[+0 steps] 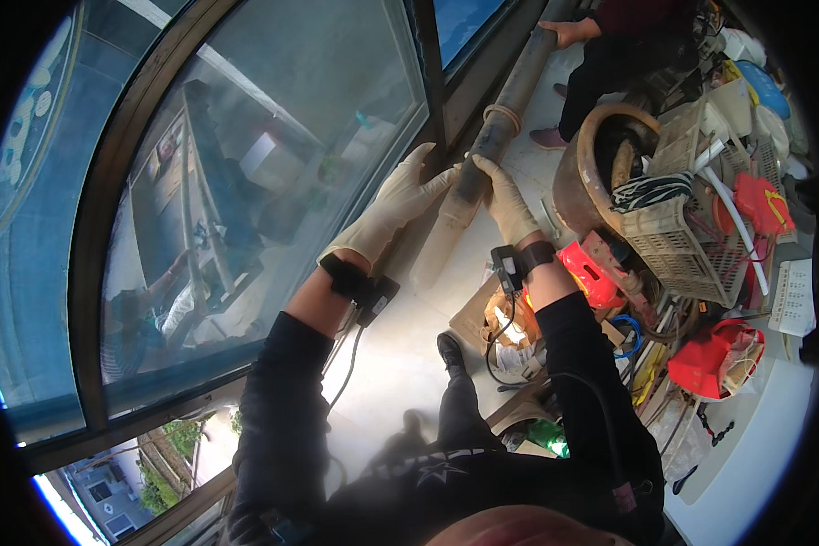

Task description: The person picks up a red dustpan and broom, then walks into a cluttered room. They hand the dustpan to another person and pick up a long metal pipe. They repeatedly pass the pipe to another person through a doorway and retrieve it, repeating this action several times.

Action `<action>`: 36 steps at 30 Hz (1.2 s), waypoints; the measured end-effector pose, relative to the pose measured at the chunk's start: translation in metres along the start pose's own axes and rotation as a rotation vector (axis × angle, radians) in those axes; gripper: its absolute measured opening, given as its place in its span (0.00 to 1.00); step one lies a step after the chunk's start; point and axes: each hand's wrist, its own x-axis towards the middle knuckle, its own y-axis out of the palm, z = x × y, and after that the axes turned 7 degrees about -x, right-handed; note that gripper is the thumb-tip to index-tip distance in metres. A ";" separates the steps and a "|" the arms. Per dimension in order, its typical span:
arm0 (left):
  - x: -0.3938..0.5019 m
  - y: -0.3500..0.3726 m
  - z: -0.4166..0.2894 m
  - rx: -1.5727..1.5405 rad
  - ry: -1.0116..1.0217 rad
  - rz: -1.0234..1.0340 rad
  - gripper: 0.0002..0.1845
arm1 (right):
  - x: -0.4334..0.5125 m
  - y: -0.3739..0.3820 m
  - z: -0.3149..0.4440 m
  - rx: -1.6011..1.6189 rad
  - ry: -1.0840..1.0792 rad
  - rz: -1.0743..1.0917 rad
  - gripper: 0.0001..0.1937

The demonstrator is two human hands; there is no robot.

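Observation:
A long, dirty pipe slants from the upper right down to a pale, rounded lower end near the middle of the view. My left hand, in a cream glove, lies along the pipe's left side with thumb and fingers spread; its fingertips reach the pipe's edge. On the other side, my right hand, gloved alike, has its fingers on the pipe's darkened part, below a raised ring. Whether its fingers close around the pipe is hard to tell. At the top, another person's bare hand holds the pipe's far part.
Framed window panes run along the left. At the right stand a large brown ceramic pot, a plastic crate, a red bag and piled odds and ends. A cardboard box sits on the floor near my foot.

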 end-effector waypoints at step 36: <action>-0.480 -0.051 0.045 0.090 -0.966 0.179 0.35 | 0.014 0.006 -0.005 -0.030 0.031 0.109 0.30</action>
